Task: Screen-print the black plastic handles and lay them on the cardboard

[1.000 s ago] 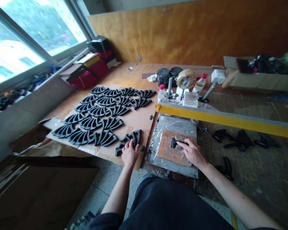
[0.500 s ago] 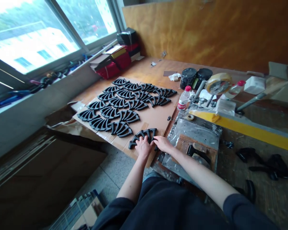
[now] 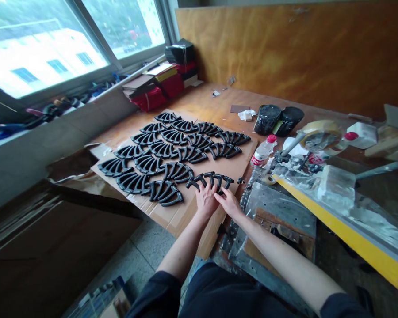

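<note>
A curved row of black handle-shaped plastic pieces (image 3: pixel 210 179) lies at the near right part of a cardboard sheet (image 3: pixel 172 216). My left hand (image 3: pixel 206 199) is at the row's near side, its fingers closed over the lower ends of the pieces. Beside it, my right hand (image 3: pixel 228 203) pinches at the row's right end, and its fingertips are partly hidden. Several more fans of the same black pieces (image 3: pixel 161 165) cover the sheet to the left and beyond.
Right of the sheet stand a red-capped bottle (image 3: pixel 264 150) and two black tins (image 3: pixel 268 119). A yellow-edged frame (image 3: pixel 338 225) juts over the right-hand bench, near a grey plate (image 3: pixel 268 198). Red bundles (image 3: pixel 152 97) lie by the window.
The row under my hands has slid away from me, closer to the other fans, and both hands went with it. The yellow-edged frame now hides the loose black pieces on the right.
</note>
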Demonstrator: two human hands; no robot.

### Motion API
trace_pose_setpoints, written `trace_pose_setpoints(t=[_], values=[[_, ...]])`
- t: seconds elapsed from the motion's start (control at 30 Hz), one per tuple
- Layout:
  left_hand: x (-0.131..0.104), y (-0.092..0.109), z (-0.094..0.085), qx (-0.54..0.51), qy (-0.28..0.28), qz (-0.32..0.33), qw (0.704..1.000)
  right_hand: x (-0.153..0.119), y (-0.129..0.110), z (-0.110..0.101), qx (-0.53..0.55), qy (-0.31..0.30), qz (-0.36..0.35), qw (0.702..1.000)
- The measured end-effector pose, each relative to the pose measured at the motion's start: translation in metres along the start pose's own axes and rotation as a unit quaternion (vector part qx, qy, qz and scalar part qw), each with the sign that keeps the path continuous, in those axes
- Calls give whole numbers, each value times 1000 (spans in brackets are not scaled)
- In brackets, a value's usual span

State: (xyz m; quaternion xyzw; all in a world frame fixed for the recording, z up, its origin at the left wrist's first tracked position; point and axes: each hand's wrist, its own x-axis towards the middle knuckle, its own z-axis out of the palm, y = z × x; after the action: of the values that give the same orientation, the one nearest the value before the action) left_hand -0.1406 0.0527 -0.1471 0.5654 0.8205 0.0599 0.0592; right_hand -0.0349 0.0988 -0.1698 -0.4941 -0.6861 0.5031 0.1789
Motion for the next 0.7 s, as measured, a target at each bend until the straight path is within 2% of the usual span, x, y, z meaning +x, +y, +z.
trace_pose_setpoints(t=[0.1, 0.23, 0.33, 0.43, 0.53, 0.6, 0.7], values=[[49, -3, -2, 0, -36, 79, 996, 28, -4, -7, 23, 12, 33, 999], [93, -13, 6, 4, -62, 103, 993, 55, 2, -6, -10, 7, 83, 996], [110, -19, 12, 9, -59, 97, 993, 58, 4, -5, 6, -13, 33, 999], [116, -19, 16, 13, -61, 90, 994, 35, -1, -12, 45, -65, -52, 996], [108, -14, 20, 12, -42, 87, 995, -9, -8, -39, 50, -92, -98, 990], [98, -12, 22, 5, -11, 87, 996, -43, -5, -67, 6, -69, -145, 987], [81, -7, 19, -29, 23, 97, 995, -94, 16, -116, -135, 16, -202, 970]])
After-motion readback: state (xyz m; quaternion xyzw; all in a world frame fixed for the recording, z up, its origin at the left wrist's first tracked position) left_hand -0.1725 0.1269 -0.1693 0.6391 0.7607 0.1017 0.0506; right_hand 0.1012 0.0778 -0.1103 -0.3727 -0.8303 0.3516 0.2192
